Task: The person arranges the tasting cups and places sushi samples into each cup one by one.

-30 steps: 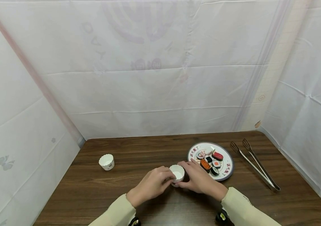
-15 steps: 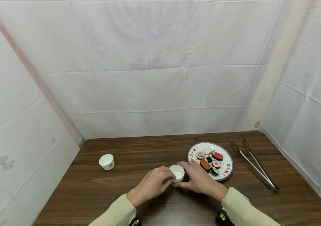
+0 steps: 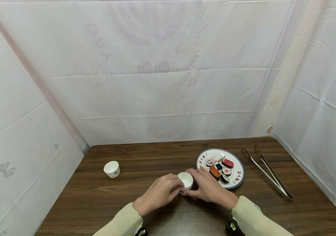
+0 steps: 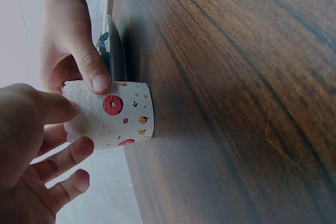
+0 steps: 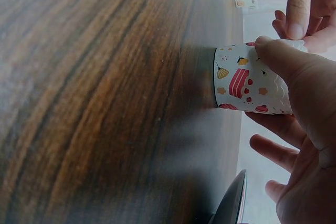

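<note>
A pale printed cloth [image 3: 156, 98] rises behind the plate, and the dark wood-grain counter [image 3: 144, 154] spreads around it. The round white plate [image 3: 236, 168], lettered in red, holds an assortment of sushi. Metal serving tongs [image 3: 268, 176] lie to its right, splayed and untouched. Just left of the plate, on the near side, are both hands: the left hand [image 3: 161, 190] pinches a scalloped rim, while the right hand [image 3: 207, 186] grips the side between thumb and fingers. What they hold is a dessert-print paper baking cup [image 3: 186, 180], upright on the counter; lines near its rim may mean others nested inside, but I cannot tell. A second baking cup [image 3: 112, 169] stands well left of the plate, already by itself. The handling of the held cup looks unfinished, since neither hand has let go. The small sushi, including a roe-topped piece [image 3: 214, 172], all seem left on the plate.
</note>
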`<state>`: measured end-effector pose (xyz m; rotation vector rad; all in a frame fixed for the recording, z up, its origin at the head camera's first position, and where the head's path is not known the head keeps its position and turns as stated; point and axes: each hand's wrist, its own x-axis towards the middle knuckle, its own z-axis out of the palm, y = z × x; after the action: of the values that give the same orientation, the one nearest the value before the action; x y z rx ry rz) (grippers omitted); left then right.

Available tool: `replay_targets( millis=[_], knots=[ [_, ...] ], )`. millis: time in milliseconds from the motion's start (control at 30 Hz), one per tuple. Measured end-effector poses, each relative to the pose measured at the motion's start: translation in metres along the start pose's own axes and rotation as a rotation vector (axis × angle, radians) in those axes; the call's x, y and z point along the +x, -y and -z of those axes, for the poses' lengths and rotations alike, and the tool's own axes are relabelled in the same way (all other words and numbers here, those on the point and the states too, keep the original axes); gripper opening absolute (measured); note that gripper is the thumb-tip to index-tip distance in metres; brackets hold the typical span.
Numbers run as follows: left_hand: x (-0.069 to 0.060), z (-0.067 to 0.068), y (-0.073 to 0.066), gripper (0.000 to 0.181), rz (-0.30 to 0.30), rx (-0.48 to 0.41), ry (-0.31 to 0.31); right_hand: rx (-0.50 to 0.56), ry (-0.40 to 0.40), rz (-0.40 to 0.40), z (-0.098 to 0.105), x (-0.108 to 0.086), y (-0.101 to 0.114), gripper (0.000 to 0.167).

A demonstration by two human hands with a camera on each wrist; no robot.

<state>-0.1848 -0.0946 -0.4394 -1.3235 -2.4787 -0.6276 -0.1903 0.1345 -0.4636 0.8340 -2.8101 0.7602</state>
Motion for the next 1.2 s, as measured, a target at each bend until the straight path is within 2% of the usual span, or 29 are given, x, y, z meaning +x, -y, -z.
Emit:
replay_targets(
  millis=[200,467,600,767,900,1200],
  knots=[
    [0.000,0.002,0.000,0.013,-0.004,-0.006,-0.014,0.005,-0.002,0.005,0.000,0.000,0.001,0.067],
    [0.002,0.007,0.000,0.011,-0.048,-0.001,-0.094,-0.003,-0.043,0.010,-0.001,0.000,0.001,0.080],
    [0.002,0.012,0.000,0.012,-0.062,-0.033,-0.152,-0.001,-0.034,0.010,-0.001,0.000,0.000,0.076],
    [0.003,0.020,0.003,0.014,-0.097,-0.106,-0.260,-0.006,-0.009,0.009,-0.001,0.001,-0.001,0.066],
    [0.003,0.029,0.006,0.017,-0.124,-0.114,-0.330,-0.005,-0.001,0.015,-0.001,0.001,-0.002,0.064],
    [-0.006,0.042,0.018,0.019,-0.051,-0.055,-0.352,0.003,-0.023,0.044,-0.001,0.001,-0.001,0.065]
  ],
)
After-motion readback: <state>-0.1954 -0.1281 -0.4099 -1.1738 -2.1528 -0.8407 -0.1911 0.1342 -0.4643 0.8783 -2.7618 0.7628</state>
